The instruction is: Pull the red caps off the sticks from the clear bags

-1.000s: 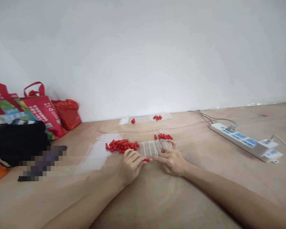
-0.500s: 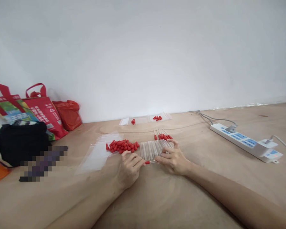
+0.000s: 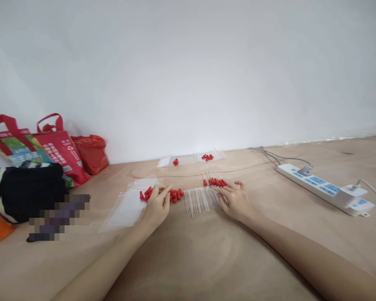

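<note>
My left hand (image 3: 157,205) is over a heap of red rubber dropper bulbs (image 3: 176,195), its fingers a little apart and partly covering the heap. No bulb shows clearly in its fingers. To the right of the heap, clear glass tubes (image 3: 200,200) lie side by side in a row. My right hand (image 3: 236,201) rests at the right end of this row with its fingers spread. Its fingertips are close to several droppers with red bulbs (image 3: 217,182), whose thin tips point away from me.
A clear plastic bag (image 3: 122,212) lies flat on the left. Farther back, small bags (image 3: 188,159) with tubes and red bulbs lie by the wall. A white power strip (image 3: 319,184) is on the right; shopping bags (image 3: 61,152) and a black cloth bag (image 3: 37,188) stand at left.
My left hand has moved left from the front of the tube row to the bulb heap. The right hand has shifted slightly back, and the bulbed tube between the hands has left that spot.
</note>
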Available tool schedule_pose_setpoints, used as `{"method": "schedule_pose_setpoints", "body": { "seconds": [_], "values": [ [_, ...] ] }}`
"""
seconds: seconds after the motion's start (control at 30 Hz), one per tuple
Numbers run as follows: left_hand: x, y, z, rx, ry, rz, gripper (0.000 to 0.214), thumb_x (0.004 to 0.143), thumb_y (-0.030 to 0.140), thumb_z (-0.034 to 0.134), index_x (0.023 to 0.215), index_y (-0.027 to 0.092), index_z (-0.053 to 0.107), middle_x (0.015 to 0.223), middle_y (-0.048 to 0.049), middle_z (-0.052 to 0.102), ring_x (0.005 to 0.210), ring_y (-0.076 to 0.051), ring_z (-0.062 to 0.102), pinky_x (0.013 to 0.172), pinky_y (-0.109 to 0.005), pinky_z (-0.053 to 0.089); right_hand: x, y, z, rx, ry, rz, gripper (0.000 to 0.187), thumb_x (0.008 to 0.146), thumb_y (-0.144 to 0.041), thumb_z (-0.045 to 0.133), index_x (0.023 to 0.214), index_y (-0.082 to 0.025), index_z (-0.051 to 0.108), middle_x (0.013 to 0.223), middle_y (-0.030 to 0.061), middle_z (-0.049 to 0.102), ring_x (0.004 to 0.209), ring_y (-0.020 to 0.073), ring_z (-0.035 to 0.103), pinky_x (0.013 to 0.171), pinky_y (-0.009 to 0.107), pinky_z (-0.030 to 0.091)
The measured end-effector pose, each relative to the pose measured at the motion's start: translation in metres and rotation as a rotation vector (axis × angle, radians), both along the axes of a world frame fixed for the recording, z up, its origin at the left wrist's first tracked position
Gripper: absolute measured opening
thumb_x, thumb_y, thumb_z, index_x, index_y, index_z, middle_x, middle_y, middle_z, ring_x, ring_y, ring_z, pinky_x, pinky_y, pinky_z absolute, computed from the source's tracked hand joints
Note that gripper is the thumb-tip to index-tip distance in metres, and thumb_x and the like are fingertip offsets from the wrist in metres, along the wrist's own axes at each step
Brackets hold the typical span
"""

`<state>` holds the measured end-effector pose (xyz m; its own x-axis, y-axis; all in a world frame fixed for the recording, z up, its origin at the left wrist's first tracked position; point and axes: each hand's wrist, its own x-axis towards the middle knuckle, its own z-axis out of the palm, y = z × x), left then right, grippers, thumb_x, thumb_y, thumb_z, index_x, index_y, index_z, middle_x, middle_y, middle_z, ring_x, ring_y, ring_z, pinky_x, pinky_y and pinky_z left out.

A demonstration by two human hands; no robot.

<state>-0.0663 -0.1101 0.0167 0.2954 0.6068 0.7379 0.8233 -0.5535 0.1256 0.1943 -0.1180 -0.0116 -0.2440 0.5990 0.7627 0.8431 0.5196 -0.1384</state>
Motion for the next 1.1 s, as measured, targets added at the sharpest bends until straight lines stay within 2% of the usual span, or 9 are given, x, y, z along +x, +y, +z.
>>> {"method": "schedule_pose_setpoints", "body": {
  "seconds": [0.1,0.2,0.27,0.37,0.43,0.57,0.73,0.93,1.1],
  "values": [
    [0.006,0.022,0.011,-0.172,0.013,0.142,0.026,0.076,0.017,0.045,0.099,0.017,0.055,0.084,-0.0056,0.059,0.079,-0.018,0.058,0.071,-0.031,0.045,0.001,0.002,-0.001,-0.005,0.033,-0.057,0.017,0.077,-0.015,0.044,0.076,-0.019,0.06,0.07,0.0008,0.067,0.067,0.0132,0.053,0.087,0.037,0.019],
    [0.01,0.036,0.018,-0.31,0.051,0.293,0.02,0.072,0.022,0.05,0.091,0.019,0.056,0.086,-0.0051,0.064,0.087,-0.023,0.057,0.081,-0.042,0.037,0.001,0.006,-0.004,0.019,0.036,-0.071,0.015,0.076,-0.015,0.044,0.071,-0.018,0.057,0.066,-0.0003,0.066,0.066,0.0124,0.053,0.087,0.036,0.019],
    [0.013,0.039,0.02,-0.409,0.087,0.334,0.014,0.072,0.025,0.051,0.084,0.02,0.057,0.086,-0.0046,0.066,0.09,-0.025,0.056,0.087,-0.049,0.028,-0.001,0.007,-0.005,0.039,0.018,-0.067,0.014,0.076,-0.014,0.044,0.072,-0.018,0.057,0.068,-0.0003,0.066,0.068,0.0128,0.053,0.087,0.036,0.019],
    [0.016,0.038,0.023,-0.526,0.12,0.326,0.013,0.073,0.031,0.05,0.072,0.021,0.058,0.073,-0.0021,0.068,0.085,-0.025,0.058,0.088,-0.054,0.022,-0.005,0.008,-0.006,0.045,-0.039,-0.063,0.015,0.078,-0.015,0.045,0.074,-0.019,0.058,0.069,0.0006,0.066,0.072,0.0138,0.052,0.087,0.037,0.018],
    [0.018,0.036,0.025,-0.537,0.118,0.307,0.018,0.075,0.035,0.048,0.068,0.022,0.058,0.069,-0.001,0.068,0.083,-0.024,0.058,0.088,-0.054,0.021,-0.006,0.007,-0.006,0.026,-0.079,-0.062,0.015,0.079,-0.018,0.045,0.076,-0.02,0.06,0.07,0.0014,0.066,0.074,0.0147,0.052,0.087,0.038,0.017],
    [0.03,0.037,0.029,-0.504,0.124,0.299,0.019,0.076,0.034,0.045,0.074,0.022,0.06,0.083,-0.0025,0.068,0.09,-0.023,0.057,0.089,-0.05,0.022,-0.008,0.005,-0.004,-0.037,-0.147,-0.055,0.018,0.081,-0.031,0.047,0.082,-0.021,0.062,0.076,0.0032,0.065,0.079,0.0172,0.051,0.087,0.041,0.018],
    [0.069,0.051,0.026,-0.555,0.192,0.275,0.024,0.074,0.037,0.046,0.069,0.022,0.064,0.081,-0.0043,0.068,0.09,-0.026,0.057,0.086,-0.047,0.027,-0.007,0.002,0.0,-0.051,-0.184,-0.03,0.032,0.079,-0.048,0.046,0.086,-0.021,0.063,0.082,0.0048,0.062,0.082,0.0184,0.05,0.086,0.041,0.019],
    [0.118,0.078,0.015,-0.656,0.233,0.325,0.041,0.068,0.055,0.046,0.064,0.019,0.067,0.083,-0.0123,0.068,0.09,-0.032,0.057,0.087,-0.049,0.028,0.004,0.008,-0.002,-0.004,-0.037,-0.094,0.027,0.084,-0.039,0.043,0.084,-0.022,0.064,0.079,0.0026,0.062,0.08,0.0157,0.051,0.083,0.037,0.02],
    [0.134,0.092,0.01,-0.682,0.223,0.385,0.038,0.064,0.051,0.053,0.071,0.017,0.067,0.086,-0.0151,0.067,0.086,-0.031,0.059,0.084,-0.048,0.032,0.013,0.014,-0.005,0.052,0.012,-0.158,0.027,0.085,-0.034,0.042,0.08,-0.021,0.065,0.078,0.0027,0.062,0.077,0.0141,0.051,0.081,0.035,0.02]
  ]
}}
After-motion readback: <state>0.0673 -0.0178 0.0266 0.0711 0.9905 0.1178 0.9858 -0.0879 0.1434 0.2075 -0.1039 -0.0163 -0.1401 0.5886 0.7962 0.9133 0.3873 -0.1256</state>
